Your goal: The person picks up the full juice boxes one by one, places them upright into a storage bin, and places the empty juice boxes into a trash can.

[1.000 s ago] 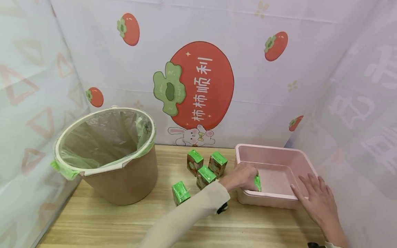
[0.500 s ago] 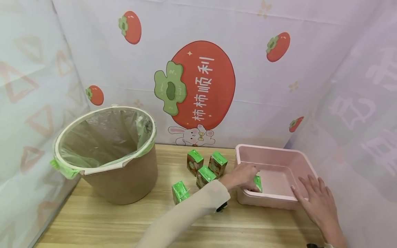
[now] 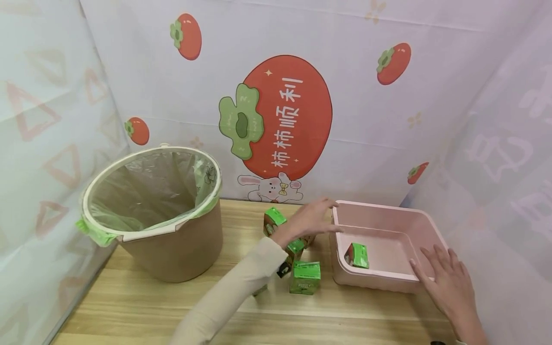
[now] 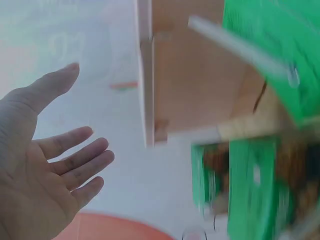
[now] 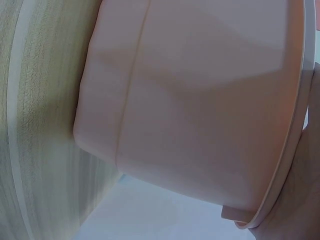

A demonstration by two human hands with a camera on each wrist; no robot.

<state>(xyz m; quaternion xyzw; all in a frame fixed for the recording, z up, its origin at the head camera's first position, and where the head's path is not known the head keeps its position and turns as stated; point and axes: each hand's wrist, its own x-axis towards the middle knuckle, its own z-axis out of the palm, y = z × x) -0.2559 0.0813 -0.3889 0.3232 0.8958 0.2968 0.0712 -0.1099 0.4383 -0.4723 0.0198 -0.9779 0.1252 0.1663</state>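
My left hand [image 3: 311,219], fingers spread and holding nothing, hovers at the left rim of the pink basin [image 3: 384,206]. In the left wrist view its palm [image 4: 45,185] shows bare. A small green-topped drink carton [image 3: 358,255] sits inside the basin at its front left corner. Under and beside my left forearm, several like cartons stand on the table, among them a front carton [image 3: 305,278] and a back carton [image 3: 273,219]; the sleeve partly hides others. My right hand [image 3: 450,282] rests on the basin's front right corner, fingers fairly straight over the rim.
A brown bin [image 3: 185,254] lined with a thin green bag stands on the left of the wooden table [image 3: 142,311]. Printed cloth walls [image 3: 362,143] enclose the back and both sides.
My left hand has let go of the carton in the basin, opened, and moved up and leftward out past the rim. The right hand stays on the basin.
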